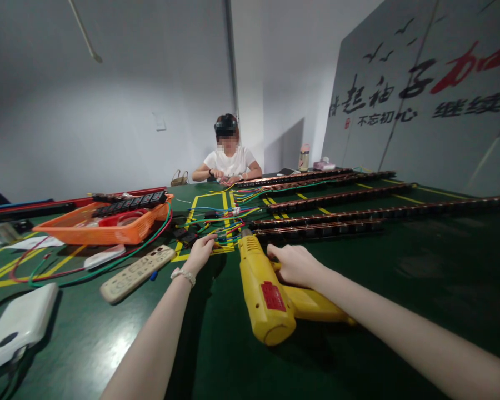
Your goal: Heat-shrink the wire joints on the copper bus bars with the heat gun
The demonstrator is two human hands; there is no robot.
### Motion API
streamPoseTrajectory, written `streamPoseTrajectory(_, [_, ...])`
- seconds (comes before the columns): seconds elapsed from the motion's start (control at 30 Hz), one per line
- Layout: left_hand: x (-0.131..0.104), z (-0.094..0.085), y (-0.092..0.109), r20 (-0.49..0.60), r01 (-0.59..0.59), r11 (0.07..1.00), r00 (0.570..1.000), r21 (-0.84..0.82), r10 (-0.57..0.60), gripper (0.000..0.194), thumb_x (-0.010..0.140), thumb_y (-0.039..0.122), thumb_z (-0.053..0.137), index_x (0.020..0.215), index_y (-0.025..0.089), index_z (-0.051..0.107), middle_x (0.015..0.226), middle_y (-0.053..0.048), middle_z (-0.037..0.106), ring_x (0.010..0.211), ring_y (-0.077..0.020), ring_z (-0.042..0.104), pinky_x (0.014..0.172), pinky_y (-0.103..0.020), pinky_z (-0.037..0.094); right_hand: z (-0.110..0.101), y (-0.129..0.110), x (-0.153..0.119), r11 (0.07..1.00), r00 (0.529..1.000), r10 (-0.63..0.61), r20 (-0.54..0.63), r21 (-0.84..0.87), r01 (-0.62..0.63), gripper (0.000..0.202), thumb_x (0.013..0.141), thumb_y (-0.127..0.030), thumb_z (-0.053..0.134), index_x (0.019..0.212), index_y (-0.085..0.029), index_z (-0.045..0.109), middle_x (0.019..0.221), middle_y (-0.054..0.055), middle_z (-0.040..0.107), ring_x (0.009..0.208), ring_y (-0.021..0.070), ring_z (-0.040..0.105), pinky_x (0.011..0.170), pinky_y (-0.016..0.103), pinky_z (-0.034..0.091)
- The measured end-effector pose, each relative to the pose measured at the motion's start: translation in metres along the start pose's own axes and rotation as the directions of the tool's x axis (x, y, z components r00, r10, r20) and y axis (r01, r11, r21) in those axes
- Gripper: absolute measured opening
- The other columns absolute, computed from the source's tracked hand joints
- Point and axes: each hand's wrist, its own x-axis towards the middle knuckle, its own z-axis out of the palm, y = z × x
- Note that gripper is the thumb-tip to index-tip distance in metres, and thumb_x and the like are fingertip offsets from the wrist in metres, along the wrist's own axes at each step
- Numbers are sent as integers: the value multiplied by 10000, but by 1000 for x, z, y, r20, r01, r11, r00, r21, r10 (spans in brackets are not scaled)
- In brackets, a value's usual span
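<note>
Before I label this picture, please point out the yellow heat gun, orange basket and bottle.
Yellow heat gun (pixel 259 284): head view, on its housing.
Orange basket (pixel 95 235): head view, on its front wall.
Bottle (pixel 304 159): head view, on its mid-body.

An electronics assembly workshop, by the look of the heat gun (pixel 256 278), colored wires (pixel 229 228), long component strips (pixel 337 215) and green worktable (pixel 216 350) (marked off with yellow lines (pixel 225 251)).

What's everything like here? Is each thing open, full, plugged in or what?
yellow heat gun: in the right hand, nozzle towards the wires; on or off, can't tell
wires: loose, spread out; left hand at them
orange basket: open-topped, loaded
white box: cable plugged in
bottle: standing upright
headset: worn by the person opposite
</note>
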Motion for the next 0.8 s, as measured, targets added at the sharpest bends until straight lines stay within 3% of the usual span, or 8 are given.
streamPoseTrajectory(0.1, [1,-2,3,45,17,1000,999,-7,-16,415,700,265,457,1001,68,663,590,-10,557,512,-107,456,502,-218,334,-1,4,-1,998,1000,-25,18,-57,26,211,722,-227,485,916,-200,563,796,80,665,721,245,625,526,271,310])
streamPoseTrajectory(0.27, [-1,-6,7,140,59,986,990,-155,-37,408,689,299,468,969,68,654,518,41,448,477,-84,391,470,-203,293,1,4,2,996,998,-48,48,-78,51,284,721,-194,478,994,-185,557,798,90,669,724,250,626,540,281,347])
streamPoseTrajectory(0.37, [-4,-6,10,132,59,977,991,-205,-32,384,677,310,489,939,80,650,529,41,449,492,-81,398,478,-197,304,3,3,3,997,996,-41,76,-63,46,330,716,-189,484,1038,-175,555,839,102,670,735,256,628,550,290,373])
streamPoseTrajectory(0.53, [-9,-6,13,106,42,976,994,-214,-20,337,664,315,499,867,93,650,536,34,464,500,-83,417,482,-201,321,3,-2,7,997,995,-50,88,-61,56,251,729,-192,481,952,-165,593,872,111,669,773,255,630,596,298,405])
streamPoseTrajectory(0.67, [-8,-5,11,58,31,970,998,-241,-18,292,642,307,521,841,119,622,539,39,472,493,-84,431,474,-202,332,2,-14,14,995,991,-87,100,-48,92,229,727,-215,509,929,-170,604,872,103,670,783,251,629,610,295,417])
streamPoseTrajectory(0.8, [-2,-5,8,88,46,975,996,-216,-28,272,625,321,552,806,130,623,511,37,473,467,-85,439,457,-207,343,3,-29,21,989,986,-138,95,-33,141,219,718,-231,531,910,-168,616,861,105,673,774,262,633,600,301,427])
